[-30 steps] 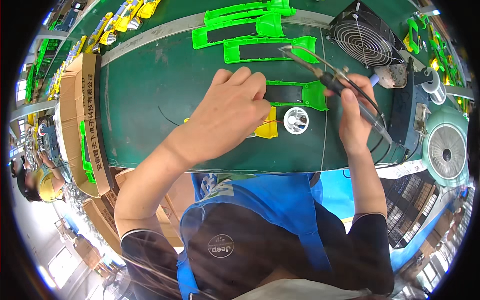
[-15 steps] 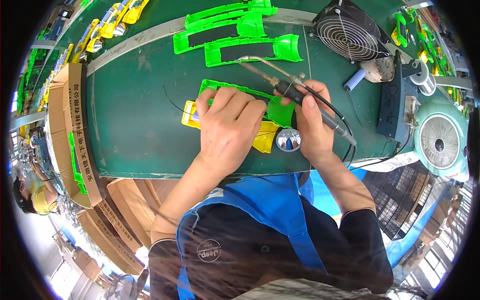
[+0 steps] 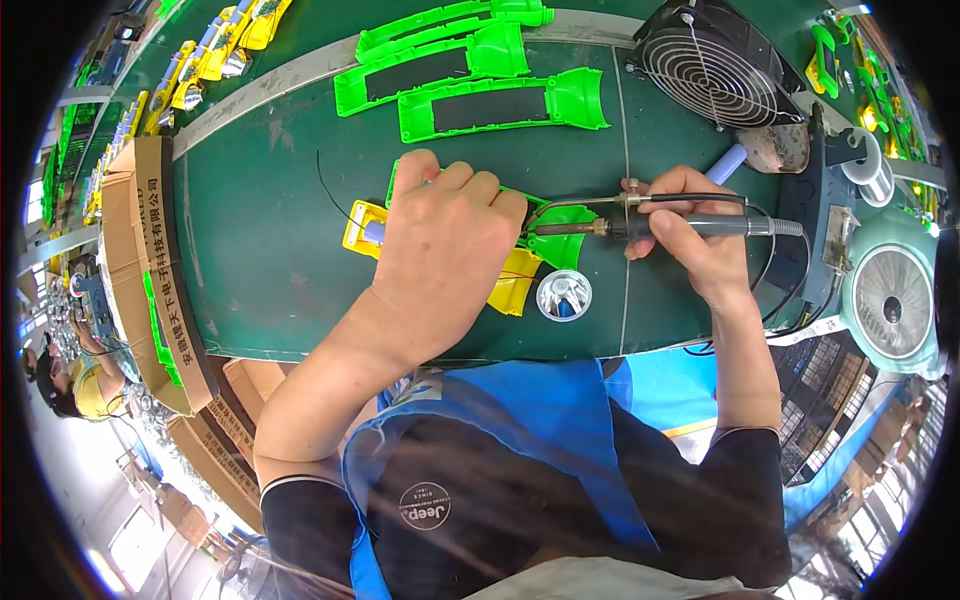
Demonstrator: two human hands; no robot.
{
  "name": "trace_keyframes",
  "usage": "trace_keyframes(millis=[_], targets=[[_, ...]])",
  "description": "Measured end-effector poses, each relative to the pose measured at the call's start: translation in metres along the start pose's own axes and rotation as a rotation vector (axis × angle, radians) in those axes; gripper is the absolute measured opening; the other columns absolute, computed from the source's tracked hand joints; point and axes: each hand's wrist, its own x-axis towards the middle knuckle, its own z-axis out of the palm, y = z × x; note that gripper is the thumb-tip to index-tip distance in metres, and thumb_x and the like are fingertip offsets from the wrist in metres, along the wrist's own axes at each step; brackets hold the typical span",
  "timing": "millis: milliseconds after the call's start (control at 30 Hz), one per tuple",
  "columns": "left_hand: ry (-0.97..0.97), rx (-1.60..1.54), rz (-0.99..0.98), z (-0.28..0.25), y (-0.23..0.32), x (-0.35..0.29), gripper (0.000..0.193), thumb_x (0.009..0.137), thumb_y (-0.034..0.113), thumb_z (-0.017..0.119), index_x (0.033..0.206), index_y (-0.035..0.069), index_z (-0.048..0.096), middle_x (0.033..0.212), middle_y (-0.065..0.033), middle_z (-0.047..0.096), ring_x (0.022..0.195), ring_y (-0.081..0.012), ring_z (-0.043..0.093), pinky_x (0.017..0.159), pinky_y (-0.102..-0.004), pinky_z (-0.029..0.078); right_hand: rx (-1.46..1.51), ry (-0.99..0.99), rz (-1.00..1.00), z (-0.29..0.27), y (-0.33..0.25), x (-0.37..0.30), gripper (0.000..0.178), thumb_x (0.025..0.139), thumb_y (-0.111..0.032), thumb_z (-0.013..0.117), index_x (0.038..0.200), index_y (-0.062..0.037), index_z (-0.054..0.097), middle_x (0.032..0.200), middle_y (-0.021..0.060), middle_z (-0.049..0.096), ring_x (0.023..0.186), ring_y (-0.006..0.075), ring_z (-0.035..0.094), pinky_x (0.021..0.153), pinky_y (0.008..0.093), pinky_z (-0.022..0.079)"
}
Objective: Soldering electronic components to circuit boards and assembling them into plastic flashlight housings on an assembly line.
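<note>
My right hand (image 3: 705,240) grips a soldering iron (image 3: 740,226) with a thin bent tube clamped alongside it. The iron lies almost level, its tip pointing left, close to the fingers of my left hand (image 3: 440,255). That left hand is closed palm-down over a green plastic shell half (image 3: 565,245); its fingertips and whatever they pinch are hidden. Nearer me, a yellow shell part (image 3: 515,283) sticks out from under the hand, and a blue cylindrical cell (image 3: 374,232) shows at its left end. A round shiny reflector (image 3: 564,296) rests beside the yellow part.
Several green shell halves (image 3: 502,108) with dark inserts lie at the back. A black fan (image 3: 712,70) stands back right, near a blue cylinder (image 3: 726,163), a solder reel (image 3: 872,168) and a pale green round fan (image 3: 890,285). A cardboard box (image 3: 160,270) borders the left.
My right hand has moved right and turned the iron from slanting to nearly level, its tip lowered to the green shell. My left hand stays closed over the shell, shifted slightly left.
</note>
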Motion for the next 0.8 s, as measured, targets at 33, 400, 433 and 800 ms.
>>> trace_keyframes(millis=[33,400,433,800], targets=[[-0.004,0.010,-0.004,0.000,0.000,0.001,0.006,0.070,0.006,0.062,0.074,0.010,0.061,0.070,-0.0043,0.056,0.077,-0.0191,0.058,0.083,-0.0354,0.039,-0.044,-0.008,-0.024,0.002,0.000,0.000,0.016,0.087,-0.010,0.064,0.095,0.0005,0.056,0.076,0.0048,0.064,0.067,0.0107,0.065,0.097,0.0335,0.047],[0.017,-0.034,-0.038,0.005,0.000,0.000,0.005,0.074,0.007,0.061,0.073,0.010,0.057,0.069,-0.0032,0.054,0.075,-0.0207,0.056,0.080,-0.0387,0.038,-0.140,0.009,-0.102,0.010,-0.001,-0.001,0.017,0.085,-0.013,0.067,0.089,0.0001,0.057,0.065,0.0042,0.065,0.066,0.0108,0.066,0.109,0.0417,0.037],[0.006,-0.030,-0.045,0.005,0.000,0.000,0.005,0.074,0.007,0.061,0.073,0.010,0.057,0.069,-0.0032,0.054,0.075,-0.0207,0.056,0.080,-0.0387,0.038,-0.155,0.003,-0.102,0.010,-0.001,-0.001,0.016,0.085,-0.012,0.067,0.090,0.0002,0.057,0.066,0.0049,0.066,0.066,0.0109,0.066,0.110,0.0426,0.036],[0.038,0.002,-0.061,0.009,0.000,-0.003,0.006,0.074,0.009,0.063,0.072,0.012,0.059,0.069,-0.0010,0.054,0.074,-0.0193,0.057,0.081,-0.0379,0.037,0.160,0.154,-0.195,0.010,0.016,-0.024,0.019,0.090,-0.012,0.061,0.100,0.0023,0.053,0.082,0.0134,0.066,0.073,0.0177,0.066,0.095,0.0419,0.049]])
